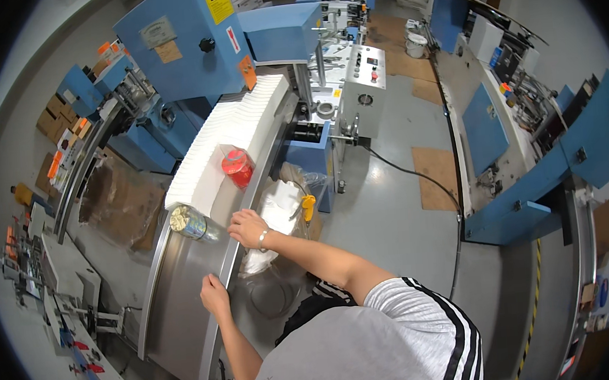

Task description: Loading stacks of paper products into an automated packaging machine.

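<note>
My left hand (214, 295) rests at the near rim of a long metal trough (174, 298), fingers loosely bent and nothing seen in them. Farther along the same rim lies my right hand (249, 229), a bracelet on its wrist, its fingers reaching over the edge and holding nothing visible. Just beyond it, a clear container with gold-coloured contents (189, 222) leans in the trough at the end of a long row of stacked white paper pieces (226, 132). A red cylinder in clear plastic (236, 168) stands against the side of that row.
A blue machine housing (174, 44) overhangs the row's far end. Below the trough on my right is a bag of white scraps (277, 209) with a yellow-handled tool (309, 207). A steel control box (365, 76) stands beyond. A black cable (416, 171) crosses the floor.
</note>
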The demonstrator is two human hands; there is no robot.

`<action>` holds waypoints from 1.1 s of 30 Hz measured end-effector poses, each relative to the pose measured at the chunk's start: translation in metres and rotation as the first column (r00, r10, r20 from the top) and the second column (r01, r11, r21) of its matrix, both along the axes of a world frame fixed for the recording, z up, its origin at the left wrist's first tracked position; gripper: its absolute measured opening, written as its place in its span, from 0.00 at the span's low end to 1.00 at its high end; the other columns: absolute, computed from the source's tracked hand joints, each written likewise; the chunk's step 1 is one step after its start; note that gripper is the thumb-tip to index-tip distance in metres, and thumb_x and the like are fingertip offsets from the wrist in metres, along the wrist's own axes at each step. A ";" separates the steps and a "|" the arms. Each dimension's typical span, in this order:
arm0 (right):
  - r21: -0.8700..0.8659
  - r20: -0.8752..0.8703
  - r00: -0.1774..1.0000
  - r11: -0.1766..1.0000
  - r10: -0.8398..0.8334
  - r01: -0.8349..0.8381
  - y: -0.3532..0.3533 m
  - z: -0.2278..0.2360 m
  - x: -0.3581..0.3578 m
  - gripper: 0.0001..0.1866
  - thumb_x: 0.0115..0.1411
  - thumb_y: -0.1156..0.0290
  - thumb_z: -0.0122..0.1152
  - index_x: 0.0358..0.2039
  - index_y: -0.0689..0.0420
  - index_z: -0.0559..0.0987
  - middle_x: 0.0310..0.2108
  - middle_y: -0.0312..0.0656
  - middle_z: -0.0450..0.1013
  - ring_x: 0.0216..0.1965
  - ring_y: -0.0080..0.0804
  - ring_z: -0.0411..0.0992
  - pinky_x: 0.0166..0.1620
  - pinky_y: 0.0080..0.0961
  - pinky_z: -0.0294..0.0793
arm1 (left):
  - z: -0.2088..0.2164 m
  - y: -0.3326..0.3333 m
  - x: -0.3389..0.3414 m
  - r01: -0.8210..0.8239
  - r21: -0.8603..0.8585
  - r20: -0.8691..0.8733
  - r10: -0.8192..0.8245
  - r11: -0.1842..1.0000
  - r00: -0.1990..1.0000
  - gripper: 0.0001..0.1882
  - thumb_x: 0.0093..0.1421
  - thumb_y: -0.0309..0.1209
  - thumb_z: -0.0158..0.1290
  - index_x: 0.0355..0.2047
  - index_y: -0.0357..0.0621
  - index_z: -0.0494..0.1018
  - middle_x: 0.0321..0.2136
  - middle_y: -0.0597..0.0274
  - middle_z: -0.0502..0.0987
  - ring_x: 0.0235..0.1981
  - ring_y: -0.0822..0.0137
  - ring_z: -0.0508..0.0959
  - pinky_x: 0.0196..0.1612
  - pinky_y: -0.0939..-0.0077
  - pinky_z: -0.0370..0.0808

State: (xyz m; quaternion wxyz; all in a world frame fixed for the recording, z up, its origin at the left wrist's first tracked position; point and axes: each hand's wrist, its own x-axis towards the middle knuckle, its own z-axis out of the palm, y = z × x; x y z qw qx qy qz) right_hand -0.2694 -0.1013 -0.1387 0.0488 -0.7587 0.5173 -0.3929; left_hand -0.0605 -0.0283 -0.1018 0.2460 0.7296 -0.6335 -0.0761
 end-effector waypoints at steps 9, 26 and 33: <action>-0.013 -0.110 0.993 0.999 -0.031 0.030 -0.010 0.011 -0.004 0.04 0.51 0.69 0.54 0.28 0.53 0.74 0.31 0.38 0.73 0.40 0.36 0.70 0.45 0.34 0.65 | -0.006 -0.009 0.004 -0.059 -0.011 -0.188 0.056 0.998 0.981 0.16 0.62 0.40 0.45 0.33 0.42 0.76 0.25 0.47 0.77 0.28 0.47 0.76 0.32 0.58 0.71; 0.212 -0.043 0.961 0.943 0.273 -0.258 -0.012 0.017 -0.019 0.11 0.46 0.73 0.58 0.33 0.49 0.78 0.35 0.36 0.73 0.45 0.35 0.70 0.48 0.35 0.67 | 0.000 0.002 0.006 -0.247 0.211 -0.181 0.286 0.946 0.941 0.14 0.58 0.40 0.50 0.26 0.43 0.78 0.20 0.57 0.77 0.24 0.61 0.77 0.32 0.68 0.71; 0.236 -0.134 0.944 0.935 0.302 -0.266 -0.022 0.031 -0.045 0.16 0.43 0.74 0.59 0.36 0.51 0.77 0.36 0.37 0.74 0.46 0.38 0.70 0.49 0.38 0.66 | -0.002 -0.017 -0.002 -0.140 0.251 -0.272 0.209 0.958 0.939 0.14 0.59 0.39 0.50 0.31 0.41 0.78 0.26 0.58 0.80 0.29 0.66 0.79 0.36 0.74 0.73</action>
